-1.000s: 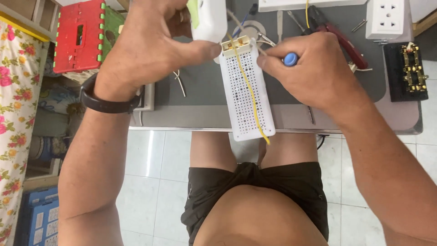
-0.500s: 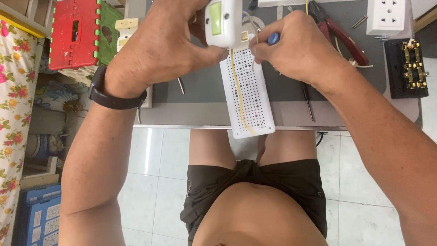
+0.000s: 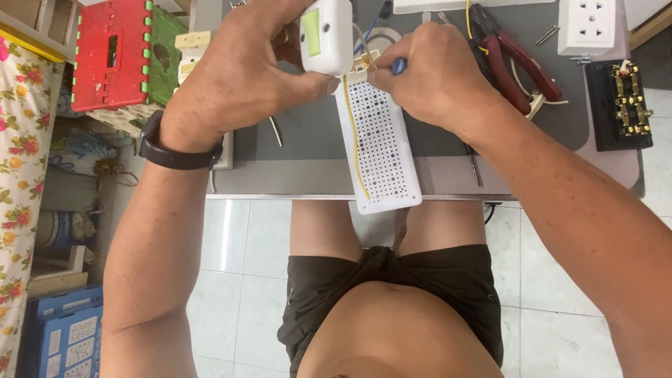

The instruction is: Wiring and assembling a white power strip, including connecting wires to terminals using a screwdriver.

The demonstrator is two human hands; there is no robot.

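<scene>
- Over the grey worktop (image 3: pixel 308 133), head view: left hand (image 3: pixel 238 77) grips a white device (image 3: pixel 324 35) with a green window.
- Right hand (image 3: pixel 434 77) is closed on a blue-handled tool (image 3: pixel 398 66).
- White perforated panel (image 3: pixel 381 147) with yellow wire (image 3: pixel 357 150) overhangs the near edge.
- Red-handled pliers (image 3: pixel 511 52) lie beside.

The left hand (image 3: pixel 238 77) pinches a white box (image 3: pixel 325 35) at twelve o'clock. The right hand (image 3: pixel 437 80) holds a blue-handled tool (image 3: pixel 398 66) at the top of a perforated white board (image 3: pixel 381 143) lying on the grey tabletop (image 3: pixel 301 175). Red pliers (image 3: pixel 514 56) lie at one o'clock.
</scene>
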